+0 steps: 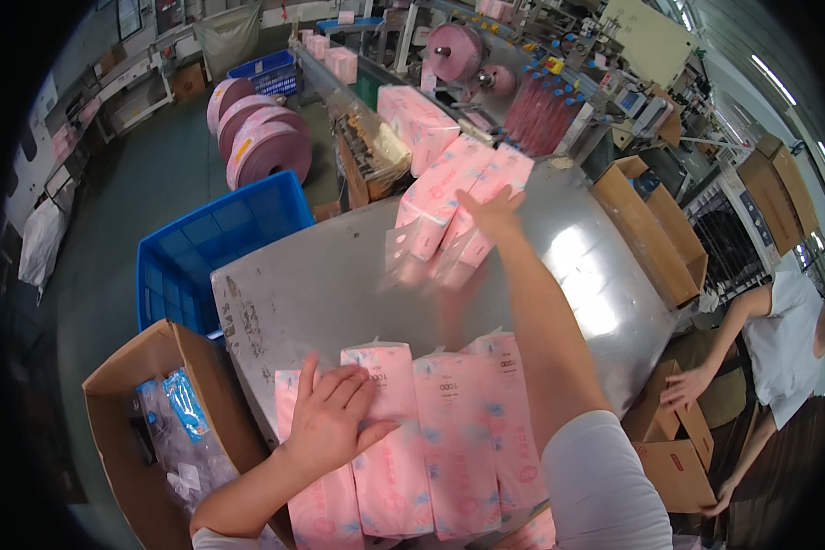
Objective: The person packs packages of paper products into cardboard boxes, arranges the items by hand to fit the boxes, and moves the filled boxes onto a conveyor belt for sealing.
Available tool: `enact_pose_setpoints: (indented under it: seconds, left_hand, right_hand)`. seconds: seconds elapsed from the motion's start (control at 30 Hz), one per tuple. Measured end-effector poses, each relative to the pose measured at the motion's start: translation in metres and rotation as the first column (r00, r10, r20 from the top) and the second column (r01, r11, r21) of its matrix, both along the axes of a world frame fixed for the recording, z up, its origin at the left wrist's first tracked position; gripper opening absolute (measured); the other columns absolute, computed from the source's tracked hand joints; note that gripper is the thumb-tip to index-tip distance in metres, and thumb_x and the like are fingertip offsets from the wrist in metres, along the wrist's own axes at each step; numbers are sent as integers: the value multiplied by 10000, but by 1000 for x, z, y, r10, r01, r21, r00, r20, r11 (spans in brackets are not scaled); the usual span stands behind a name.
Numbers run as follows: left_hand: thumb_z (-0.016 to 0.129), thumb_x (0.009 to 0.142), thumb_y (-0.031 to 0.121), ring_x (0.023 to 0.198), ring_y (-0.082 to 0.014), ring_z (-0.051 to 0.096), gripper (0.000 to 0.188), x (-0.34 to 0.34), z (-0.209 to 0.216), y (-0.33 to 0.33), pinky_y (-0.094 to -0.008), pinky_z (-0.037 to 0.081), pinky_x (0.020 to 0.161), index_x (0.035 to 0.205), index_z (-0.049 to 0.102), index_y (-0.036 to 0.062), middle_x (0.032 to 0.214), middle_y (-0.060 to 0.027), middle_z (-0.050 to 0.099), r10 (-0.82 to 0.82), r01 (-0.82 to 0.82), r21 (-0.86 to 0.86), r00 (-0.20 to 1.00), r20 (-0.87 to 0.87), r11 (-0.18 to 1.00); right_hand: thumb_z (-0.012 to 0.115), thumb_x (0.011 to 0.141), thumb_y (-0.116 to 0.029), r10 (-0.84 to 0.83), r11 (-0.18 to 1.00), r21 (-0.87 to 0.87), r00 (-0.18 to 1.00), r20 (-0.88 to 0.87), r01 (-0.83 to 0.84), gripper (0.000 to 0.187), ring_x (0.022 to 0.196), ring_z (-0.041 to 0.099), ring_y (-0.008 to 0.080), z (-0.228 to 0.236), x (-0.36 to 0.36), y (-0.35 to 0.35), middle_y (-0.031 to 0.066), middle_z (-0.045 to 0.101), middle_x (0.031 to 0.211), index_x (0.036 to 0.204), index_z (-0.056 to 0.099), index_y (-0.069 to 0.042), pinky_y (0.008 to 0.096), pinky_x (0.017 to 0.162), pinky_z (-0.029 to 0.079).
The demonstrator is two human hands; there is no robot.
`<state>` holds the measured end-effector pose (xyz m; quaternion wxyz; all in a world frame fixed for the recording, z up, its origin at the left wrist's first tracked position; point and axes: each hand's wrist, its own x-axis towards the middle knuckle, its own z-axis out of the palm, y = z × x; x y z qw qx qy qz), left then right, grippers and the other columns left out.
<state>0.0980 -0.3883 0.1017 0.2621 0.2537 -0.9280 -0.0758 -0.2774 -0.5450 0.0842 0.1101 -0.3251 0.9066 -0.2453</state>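
Several pink plastic-wrapped tissue packs stand in a row at the near edge of the metal table. My left hand lies over the left ones, fingers stretched out and touching the top of a tissue pack. Farther off, my right hand spans another tissue pack, thumb on one side and fingers on the other. Against it lies a second tissue pack. Both have loose clear film ends toward me, slightly blurred. Behind them sits a larger pink pack at the conveyor's end.
A metal table lies before me. Left are a blue crate and a cardboard box with plastic bags. Pink rolls stand beyond. At right, another person handles a cardboard box; an open carton borders the table.
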Motion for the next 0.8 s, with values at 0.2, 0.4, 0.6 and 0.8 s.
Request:
enact_pose_setpoints:
  seconds: [0.2,0.4,0.6,0.8]
  left_hand:
    - [677,715,198,990,-258,563,244,24,0,-5,-493,281,1017,902,628,50,963,-125,617,-123,166,227,973,-193,960]
    - [613,778,89,1273,-331,365,657,76,18,11,-363,288,1047,1349,315,-44,1346,-212,392,410,-221,573,884,-225,789]
    - [612,866,267,1150,-236,507,603,119,-14,62,-328,382,978,1323,362,-37,1236,-146,527,203,-63,994,978,44,86]
    - [563,870,395,1129,-225,529,605,76,-32,21,-359,444,933,1307,407,7,1250,-134,526,265,-13,939,958,111,-344]
  right_hand:
    - [718,576,-564,140,964,222,990,35,-144,1186,1262,368,393,9,-40,15,273,237,1416,1416,120,22,421,1014,353]
    - [759,568,-302,458,855,224,884,100,-468,1114,1251,391,369,20,-62,132,294,342,1350,1391,113,81,384,996,382]
    - [736,652,-230,580,684,83,609,541,-725,966,1253,393,294,81,16,328,210,397,1356,1410,195,26,321,1036,319]
    - [547,859,-426,172,924,36,500,849,-381,625,1047,570,204,-6,-25,385,133,561,1191,1314,420,-16,330,878,472]
